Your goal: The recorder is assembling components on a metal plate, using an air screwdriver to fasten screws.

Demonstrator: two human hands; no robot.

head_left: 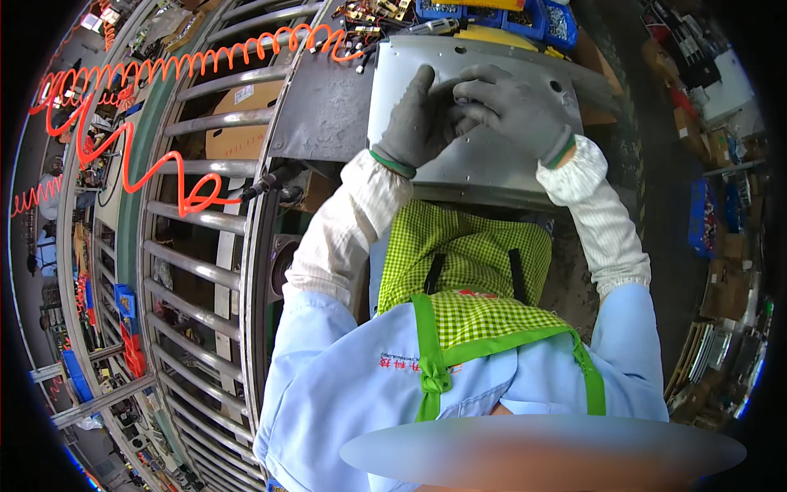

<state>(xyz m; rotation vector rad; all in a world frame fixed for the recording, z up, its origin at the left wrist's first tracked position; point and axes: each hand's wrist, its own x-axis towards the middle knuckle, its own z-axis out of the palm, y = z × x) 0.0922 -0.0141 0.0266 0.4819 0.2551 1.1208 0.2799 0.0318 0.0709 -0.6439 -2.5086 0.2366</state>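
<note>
Both of my hands wear grey gloves with green cuffs and meet above a flat silver metal panel [459, 168] with several holes. My left hand [416, 119] has its thumb stretched up, apart from its half-bent fingers, which reach right toward the other hand. From the right, my right hand [518, 113] points its bent fingers left, their tips drawn together close to the left fingers. Something small and dark may sit between those tips, but the gloves hide it.
Left of the bench runs a roller conveyor [197, 256] with a cardboard piece [239, 123] beneath its rollers. Orange coiled air hoses [205, 61] stretch over it. Blue bins [561, 25] of small parts and a screwdriver-like tool [433, 27] lie beyond the panel. Cartons [725, 287] stand far right.
</note>
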